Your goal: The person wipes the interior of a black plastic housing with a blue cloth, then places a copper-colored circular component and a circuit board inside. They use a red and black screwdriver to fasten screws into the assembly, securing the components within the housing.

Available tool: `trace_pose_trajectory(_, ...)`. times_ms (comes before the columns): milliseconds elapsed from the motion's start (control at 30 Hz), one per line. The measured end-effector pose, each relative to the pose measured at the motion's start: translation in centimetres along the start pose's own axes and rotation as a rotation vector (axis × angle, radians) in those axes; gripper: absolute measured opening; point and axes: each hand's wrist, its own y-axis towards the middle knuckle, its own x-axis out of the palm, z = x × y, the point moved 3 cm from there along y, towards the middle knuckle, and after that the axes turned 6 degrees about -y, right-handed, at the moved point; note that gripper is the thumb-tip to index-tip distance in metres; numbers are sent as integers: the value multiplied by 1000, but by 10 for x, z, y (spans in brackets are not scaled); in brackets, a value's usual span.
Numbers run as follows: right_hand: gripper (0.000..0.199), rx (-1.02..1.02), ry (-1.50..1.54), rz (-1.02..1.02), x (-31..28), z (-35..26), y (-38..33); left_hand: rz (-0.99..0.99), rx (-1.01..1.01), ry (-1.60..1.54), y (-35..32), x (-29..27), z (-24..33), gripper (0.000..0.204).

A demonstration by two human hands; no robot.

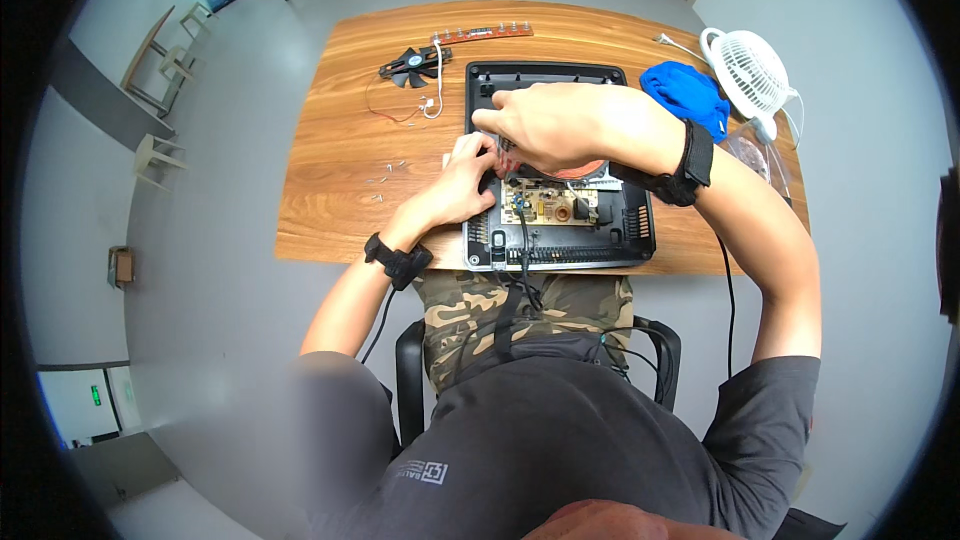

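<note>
A black open appliance housing (548, 70), which looks like an induction cooker base, lies on the wooden table in front of me. Inside it sit a tan circuit board (543, 206) and a round reddish coil (582, 173), partly covered by my right arm. My right hand (555, 125) is closed above the coil, its fingers pointing down to the left; whatever they grip is hidden. At the housing's left side, my left hand (450, 182) has its fingers bent inward near some reddish wires. What those fingertips hold cannot be made out.
Loose screws (378, 180) lie left of the housing. Farther back are a black fan (414, 64) with thin wires and a narrow strip board (480, 33). At the right stand a blue cloth (685, 95), a white desk fan (748, 72) and a clear plastic bag (752, 155).
</note>
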Motion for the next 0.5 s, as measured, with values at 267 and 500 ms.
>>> trace_pose_trajectory(267, 39, 192, 16, -79, 5, -1, 18, 6, 4, 24, -2, 4, -2, 29)
trace_pose_trajectory(500, 42, 282, 20, -143, -1, -4, 12, -46, -17, 3, 1, 0, -4, 37)
